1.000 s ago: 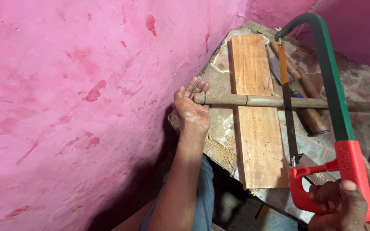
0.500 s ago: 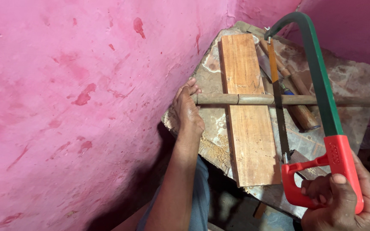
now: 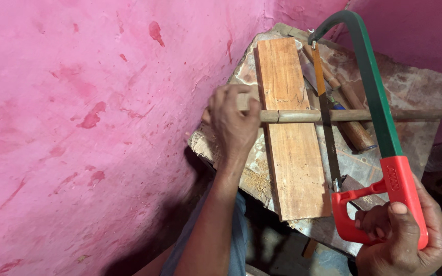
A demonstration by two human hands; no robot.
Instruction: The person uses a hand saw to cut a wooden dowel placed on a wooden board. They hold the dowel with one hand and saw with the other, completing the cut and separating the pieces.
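A thin bamboo stick (image 3: 303, 116) lies crosswise over a wooden plank (image 3: 290, 143) on a worn table (image 3: 415, 87). My left hand (image 3: 234, 122) is closed around the stick's left end, pressing it onto the plank. My right hand (image 3: 402, 237) grips the red handle of a hacksaw (image 3: 372, 102) with a green frame. Its blade (image 3: 327, 128) rests across the stick, just right of the plank's edge.
A pink wall (image 3: 88, 112) with darker stains fills the left side. Wooden-handled tools (image 3: 351, 117) lie on the table beyond the blade. Sawdust (image 3: 254, 179) sits near the table's front edge.
My left hand went from resting open on the stick's end to curled tight around it. The saw has shifted slightly, its blade still across the stick.
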